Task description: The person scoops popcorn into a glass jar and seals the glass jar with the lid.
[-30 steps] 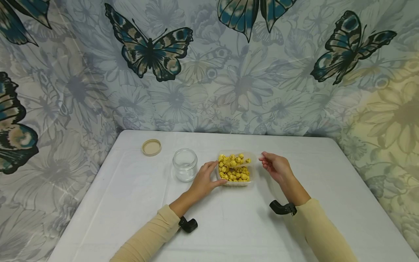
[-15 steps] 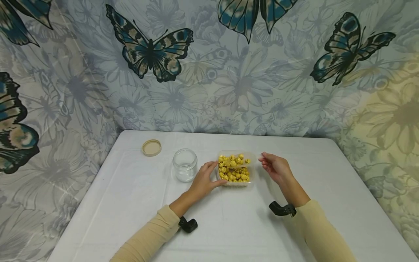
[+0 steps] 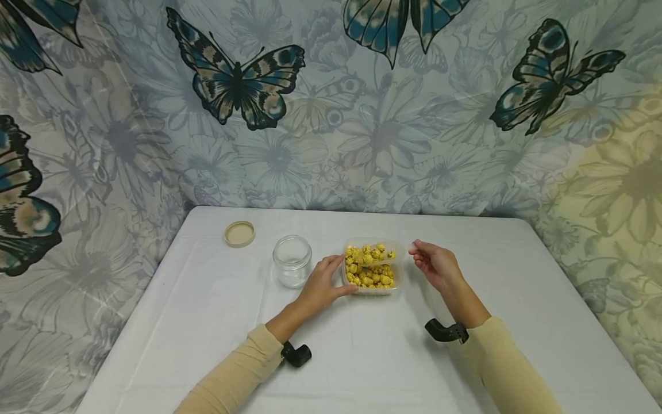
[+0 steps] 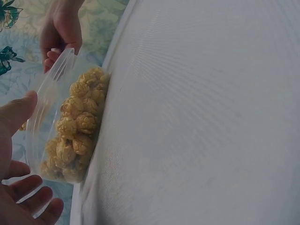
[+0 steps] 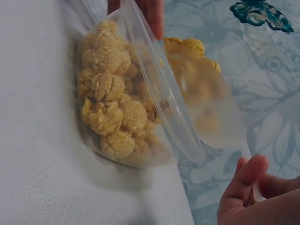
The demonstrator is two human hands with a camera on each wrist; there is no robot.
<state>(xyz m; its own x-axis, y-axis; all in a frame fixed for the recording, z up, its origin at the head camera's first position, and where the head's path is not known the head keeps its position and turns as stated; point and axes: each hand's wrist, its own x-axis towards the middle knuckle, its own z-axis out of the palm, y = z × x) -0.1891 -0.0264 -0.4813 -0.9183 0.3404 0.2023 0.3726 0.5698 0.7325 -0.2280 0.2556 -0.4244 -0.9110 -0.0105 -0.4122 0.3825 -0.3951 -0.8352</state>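
A clear plastic container (image 3: 372,291) full of yellow, round popcorn (image 4: 70,126) sits on the table. My left hand (image 3: 319,287) holds it at its left side, with the thumb at the near corner and fingers along the rim. To its right, my right hand (image 3: 437,265) pinches the thin handle of a translucent scoop (image 5: 218,110). The scoop's bowl is above the container, loaded with popcorn (image 3: 369,253). A glass jar (image 3: 292,261) stands just left of my left hand, with no popcorn visible in it.
A round beige lid (image 3: 239,234) lies at the back left of the table, beyond the jar. White cloth (image 3: 383,356) covers the table. Butterfly-printed fabric (image 3: 331,144) hangs close behind it and on both sides.
Almost nothing differs. Both hands, the container and the loaded scoop keep their places.
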